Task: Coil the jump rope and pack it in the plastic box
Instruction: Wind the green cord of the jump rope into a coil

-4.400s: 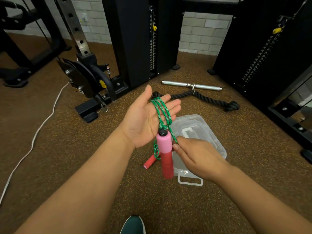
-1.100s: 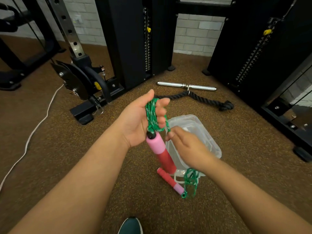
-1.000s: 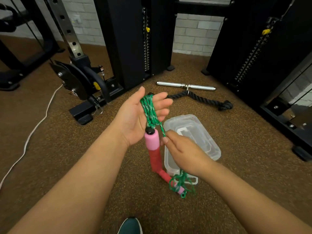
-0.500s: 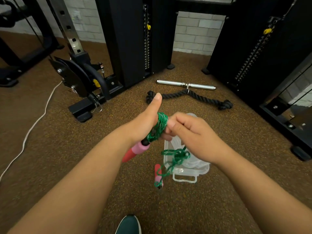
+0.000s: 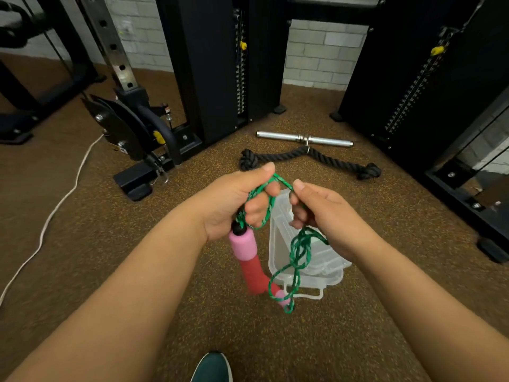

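Left hand [image 5: 234, 205] curled around turns of the green braided jump rope [image 5: 298, 252], thumb raised; loops run over the fingers, so this hand looks to be serving as the spool for the coil. One pink-and-red foam handle [image 5: 246, 260] hangs straight down from under that fist, its black cap just at the heel of the hand. The dangling weight probably keeps the wound end taut.

Right hand [image 5: 319, 213] closed on the rope, thumb and fingers pinching the strand that bridges across to the left hand. Held close and level with it, likely to feed the next turn.

Below the right hand the remaining rope hangs slack in a loose, twisted tangle, ending at the second pink-and-red handle [image 5: 281, 296], which sits low near the floor; whether it touches the floor I cannot tell. Rope is thin, green flecked with white, limp, kinks easily.

Clear plastic box [image 5: 327, 271] with a white latch rests on the brown speckled floor [image 5: 110, 230] directly under the hands, between them in view. Nothing of the rope is inside it yet. Judgement: coiling partly done, packing not begun.

Beyond: black knotted gym rope attachment [image 5: 325, 158] and chrome bar [image 5: 303, 139] on the floor.
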{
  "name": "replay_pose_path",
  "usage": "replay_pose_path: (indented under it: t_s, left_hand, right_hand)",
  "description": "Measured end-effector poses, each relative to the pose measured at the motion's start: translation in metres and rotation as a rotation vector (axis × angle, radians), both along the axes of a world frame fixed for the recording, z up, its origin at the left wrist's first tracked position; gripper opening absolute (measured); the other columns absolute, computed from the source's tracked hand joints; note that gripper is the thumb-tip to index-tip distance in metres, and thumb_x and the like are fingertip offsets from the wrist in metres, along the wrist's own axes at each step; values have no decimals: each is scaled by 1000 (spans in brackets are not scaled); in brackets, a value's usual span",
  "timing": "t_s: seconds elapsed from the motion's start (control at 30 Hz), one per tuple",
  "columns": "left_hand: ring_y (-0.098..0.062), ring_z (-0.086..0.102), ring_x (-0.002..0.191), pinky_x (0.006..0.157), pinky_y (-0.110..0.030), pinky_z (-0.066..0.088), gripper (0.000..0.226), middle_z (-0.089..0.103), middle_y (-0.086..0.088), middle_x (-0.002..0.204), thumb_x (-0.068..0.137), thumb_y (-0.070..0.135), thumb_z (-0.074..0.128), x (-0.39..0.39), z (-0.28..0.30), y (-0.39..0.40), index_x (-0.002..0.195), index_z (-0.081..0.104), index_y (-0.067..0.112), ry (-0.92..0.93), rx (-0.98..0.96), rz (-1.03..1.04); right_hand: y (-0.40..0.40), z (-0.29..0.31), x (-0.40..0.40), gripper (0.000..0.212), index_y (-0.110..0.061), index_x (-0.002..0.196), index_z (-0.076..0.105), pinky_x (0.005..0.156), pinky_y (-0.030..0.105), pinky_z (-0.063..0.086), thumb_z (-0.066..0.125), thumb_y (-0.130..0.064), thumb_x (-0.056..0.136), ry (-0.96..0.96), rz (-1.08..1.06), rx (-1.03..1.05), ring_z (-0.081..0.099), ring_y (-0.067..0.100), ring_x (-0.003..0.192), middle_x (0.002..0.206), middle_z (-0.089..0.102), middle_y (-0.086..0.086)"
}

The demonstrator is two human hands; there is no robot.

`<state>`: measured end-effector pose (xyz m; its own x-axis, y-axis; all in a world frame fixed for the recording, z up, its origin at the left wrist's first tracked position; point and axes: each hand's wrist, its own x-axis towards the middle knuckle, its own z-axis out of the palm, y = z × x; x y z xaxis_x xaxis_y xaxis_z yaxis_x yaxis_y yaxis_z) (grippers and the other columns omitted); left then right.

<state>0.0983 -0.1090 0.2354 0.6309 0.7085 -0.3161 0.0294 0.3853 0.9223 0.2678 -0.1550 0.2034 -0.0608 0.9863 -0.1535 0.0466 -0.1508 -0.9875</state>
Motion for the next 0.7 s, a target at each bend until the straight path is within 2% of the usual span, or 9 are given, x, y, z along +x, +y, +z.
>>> replay_pose_path:
  t_s: [0.07, 0.13, 0.17, 0.3, 0.4, 0.47, 0.53, 0.63, 0.7]
  left_hand:
    - [-7, 31, 33, 42, -20, 34, 40, 33, 9, 35, 96, 42, 41, -3, 2, 4, 66, 50, 18, -78, -59, 57]
    - [-6, 31, 32, 41, -19, 34, 40, 31, 10, 34, 97, 42, 40, -6, 5, 6, 64, 47, 20, -113, -78, 104]
    - [-6, 30, 31, 41, -19, 34, 41, 31, 10, 34, 97, 42, 39, -8, 6, 7, 64, 46, 20, -125, -78, 129]
    - [-5, 29, 31, 40, -19, 31, 42, 30, 10, 32, 98, 42, 36, -12, 9, 11, 63, 43, 21, -174, -66, 245]
    - [-5, 28, 32, 42, -21, 29, 43, 31, 10, 33, 99, 42, 35, -15, 9, 13, 62, 44, 21, -196, -54, 323]
    - [-6, 28, 33, 44, -21, 28, 43, 31, 10, 33, 99, 43, 35, -16, 8, 14, 62, 44, 21, -195, -44, 366]
    - [-6, 29, 33, 43, -21, 29, 43, 31, 10, 34, 99, 43, 36, -16, 8, 15, 63, 44, 21, -190, -35, 401]
    - [-7, 29, 34, 42, -21, 30, 43, 30, 10, 35, 98, 42, 38, -20, 8, 16, 62, 45, 21, -200, -38, 460]
    - [-7, 29, 34, 42, -20, 32, 42, 30, 10, 36, 98, 42, 40, -21, 7, 18, 62, 46, 21, -195, -45, 499]
  right_hand:
    - [-1, 0, 3, 34, -17, 73, 59, 85, 31, 46, 42, -33, 98, 28, 20, -23, 63, 19, 75, 69, 63, 2]
    - [-2, -2, 6, 33, -15, 79, 61, 81, 19, 47, 40, -33, 98, 36, 62, -54, 68, 17, 90, 88, 73, 8]
    - [-3, -3, 8, 34, -14, 82, 63, 80, 18, 46, 39, -33, 98, 37, 87, -74, 69, 17, 93, 93, 74, 10]
    - [-5, -10, 11, 34, -20, 100, 69, 81, 22, 48, 36, -23, 100, 40, 160, -120, 69, 15, 88, 96, 75, 8]
    - [-6, -14, 11, 35, -24, 101, 71, 81, 21, 51, 39, -10, 98, 32, 208, -172, 69, 13, 89, 100, 75, 1]
    - [-6, -17, 11, 30, -19, 107, 70, 82, 23, 52, 46, -7, 96, -6, 260, -165, 65, 16, 89, 106, 73, 5]
    - [-6, -19, 11, 23, -14, 107, 70, 78, 23, 53, 54, -7, 92, 3, 257, -151, 63, 13, 80, 101, 72, 5]
    - [-4, -20, 9, 12, -8, 93, 70, 59, 19, 52, 61, -5, 87, 73, 101, -108, 58, 7, 59, 77, 68, -1]
    - [-3, -24, 7, 7, -8, 84, 68, 52, 19, 50, 62, -5, 85, 130, -90, -67, 54, 6, 52, 74, 63, 2]
